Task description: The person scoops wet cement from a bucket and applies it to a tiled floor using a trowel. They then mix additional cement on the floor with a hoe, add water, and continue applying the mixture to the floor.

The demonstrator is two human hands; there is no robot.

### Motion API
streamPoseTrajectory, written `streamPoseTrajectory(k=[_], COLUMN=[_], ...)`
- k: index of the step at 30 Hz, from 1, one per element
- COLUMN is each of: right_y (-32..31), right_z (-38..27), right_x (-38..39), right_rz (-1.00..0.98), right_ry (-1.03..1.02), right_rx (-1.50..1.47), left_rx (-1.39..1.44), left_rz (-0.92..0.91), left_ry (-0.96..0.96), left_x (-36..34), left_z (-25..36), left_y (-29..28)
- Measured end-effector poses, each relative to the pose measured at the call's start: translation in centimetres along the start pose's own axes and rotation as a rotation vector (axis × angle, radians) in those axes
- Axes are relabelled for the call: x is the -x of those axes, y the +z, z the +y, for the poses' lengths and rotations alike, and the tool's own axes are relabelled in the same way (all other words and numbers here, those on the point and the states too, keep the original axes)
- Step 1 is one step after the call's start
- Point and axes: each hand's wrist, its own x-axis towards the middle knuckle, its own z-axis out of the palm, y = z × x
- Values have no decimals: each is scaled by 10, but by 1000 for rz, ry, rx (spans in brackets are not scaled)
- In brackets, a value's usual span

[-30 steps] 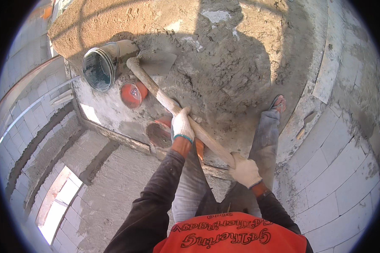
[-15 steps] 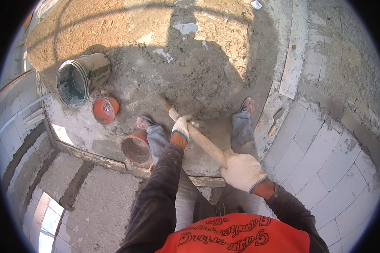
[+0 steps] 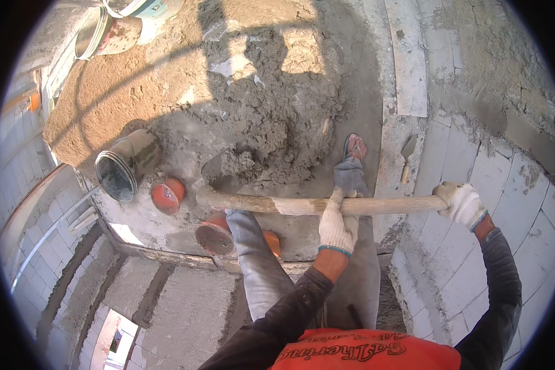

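Both my hands wear pale knitted gloves and hold a long wooden-handled hoe (image 3: 376, 206). My left hand (image 3: 339, 225) is closed around the middle of the handle. At the handle's right end, my right hand (image 3: 461, 205) is wrapped round the tip. The shaft lies almost level across the front of my legs. Its left end reaches the grey, mortar-coated hoe blade (image 3: 212, 171), which is partly hard to tell from the mix. Beside the blade spreads a heap of wet grey mortar (image 3: 277, 126).
Left of the mortar lie a large tilted bucket (image 3: 143, 151), a small red bucket (image 3: 168, 195) and another mortar-stained bucket (image 3: 214, 237). Brown sand (image 3: 98, 102) is heaped behind them. A trowel (image 3: 406, 159) rests on the right ledge, beside pale block masonry (image 3: 468, 246).
The hoe has swung from slanting to nearly level, its blade end going left. My right hand has moved up and right, my left hand rightward. The view has shifted too.
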Motion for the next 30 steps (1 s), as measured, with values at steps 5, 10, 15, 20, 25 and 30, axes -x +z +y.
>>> streamPoseTrajectory(k=[5,10,15,20,25,30], right_y=[98,91,41,35,44,54], right_z=[-24,-133,-278,-349,-366,-376], right_x=[76,122,28,-102,-193,-247], right_rz=[39,-109,-98,134,299,478], right_ry=[183,339,381,306,88,-21], right_rx=[-130,-378,-585,-725,-744,-585], left_rx=[-165,-326,-669,-771,-739,-584], left_rz=[154,126,97,88,-53,-161], left_ry=[2,-49,-58,151,395,588], left_x=[60,33,-74,-134,-149,-125], left_z=[-44,-6,138,263,363,416], left_y=[-37,-71,-17,51,79,92])
